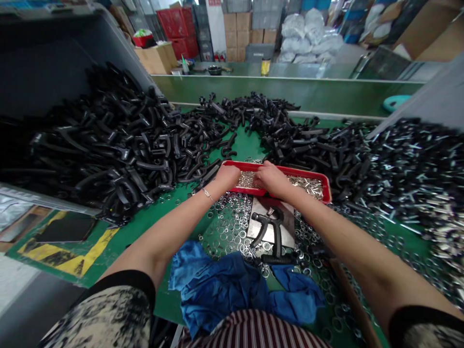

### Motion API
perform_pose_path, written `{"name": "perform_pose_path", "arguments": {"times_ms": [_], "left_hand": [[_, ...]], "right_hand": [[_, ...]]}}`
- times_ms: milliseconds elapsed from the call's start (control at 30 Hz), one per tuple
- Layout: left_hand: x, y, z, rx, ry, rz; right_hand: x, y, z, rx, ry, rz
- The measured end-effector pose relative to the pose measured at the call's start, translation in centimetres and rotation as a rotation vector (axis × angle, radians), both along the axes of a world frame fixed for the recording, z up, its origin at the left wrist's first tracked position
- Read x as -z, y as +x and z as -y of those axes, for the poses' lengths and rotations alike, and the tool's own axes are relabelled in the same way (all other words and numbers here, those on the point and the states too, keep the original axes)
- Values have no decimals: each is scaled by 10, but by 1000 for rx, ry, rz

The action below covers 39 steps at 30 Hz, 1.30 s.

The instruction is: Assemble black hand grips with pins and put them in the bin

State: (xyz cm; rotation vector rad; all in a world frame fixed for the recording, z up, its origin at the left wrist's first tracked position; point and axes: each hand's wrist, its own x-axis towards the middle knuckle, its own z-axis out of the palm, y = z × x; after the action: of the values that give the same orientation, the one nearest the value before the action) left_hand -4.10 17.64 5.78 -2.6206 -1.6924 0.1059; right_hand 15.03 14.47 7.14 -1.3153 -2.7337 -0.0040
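Both hands reach into a long red tray (308,172) filled with small silvery metal parts (247,179). At the tray's left end, my left hand (229,176) is closed with its fingertips down among the parts. My right hand (270,178) is curled over the tray's middle, fingers together at the parts. Whatever either hand pinches is hidden. Longer pin-like pieces (311,185) lie in the tray's right section. Just in front of the tray, a metal plate (289,218) carries black curved handle parts (277,234).
Black handle parts (145,145) heap up at left, spilling from a grey bin (119,36). More lie behind the tray. Metal rings (226,234) are scattered on the green table (145,246). Blue cloth (224,282) lies at the front edge. Silvery-and-black parts (409,159) pile up at right.
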Motion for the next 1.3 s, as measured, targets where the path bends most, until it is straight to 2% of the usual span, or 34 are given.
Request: {"name": "perform_pose_path", "arguments": {"times_ms": [100,200,400,533,600,700,767,900,967,1033,1167,1233,1300], "left_hand": [[8,-4,8,-10,44,10],[14,-6,11,-6,126,57],[21,-7,5,-21,118,187],[24,-13,13,-52,219,361],[21,-16,24,-72,270,463],[10,-14,55,-56,290,588],[2,-9,83,41,230,625],[-7,5,131,245,11,556],[-7,12,145,272,-67,543],[-5,18,150,278,-112,554],[0,26,148,290,-103,549],[4,30,146,302,-74,517],[9,34,145,330,-30,457]], "right_hand": [[16,-13,-22,8,-38,4],[27,-15,-27,30,-56,-5],[32,-15,-22,109,-56,-63],[33,-16,-21,145,-53,-118],[33,-15,-20,142,-55,-154],[33,-15,-18,137,-62,-216],[33,-15,-18,140,-69,-265],[29,-14,-15,156,-85,-391],[23,-10,-6,174,-89,-460],[16,0,12,204,-173,-639],[11,32,74,309,-604,-1101],[16,49,106,382,-735,-1162],[23,62,131,441,-805,-1205]]}}
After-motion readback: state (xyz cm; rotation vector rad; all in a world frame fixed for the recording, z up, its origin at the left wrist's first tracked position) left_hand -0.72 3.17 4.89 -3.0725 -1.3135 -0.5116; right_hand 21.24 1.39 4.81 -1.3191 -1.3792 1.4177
